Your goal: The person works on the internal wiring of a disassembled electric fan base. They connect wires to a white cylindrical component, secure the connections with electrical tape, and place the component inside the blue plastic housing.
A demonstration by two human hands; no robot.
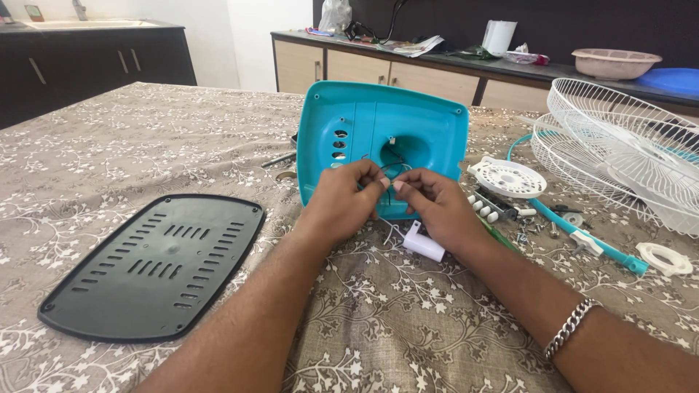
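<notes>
The left hand (342,200) and right hand (429,204) meet fingertip to fingertip in front of the teal fan base (382,142), each pinching a thin wire (389,169) that comes out of the base's round opening; the base stands tilted on its edge on the tabletop (109,145). To my eye the work wants short grips close to the wire ends, wrists resting low and no tugging against the housing. Just under the right hand lies a small white capacitor-like block (424,242); left of the forearms, a black vented cover plate (156,266). To the right are a white round cap (507,177) and wire fan guards (619,145). No readable label shows; a white bag (336,14) sits on the far counter
</notes>
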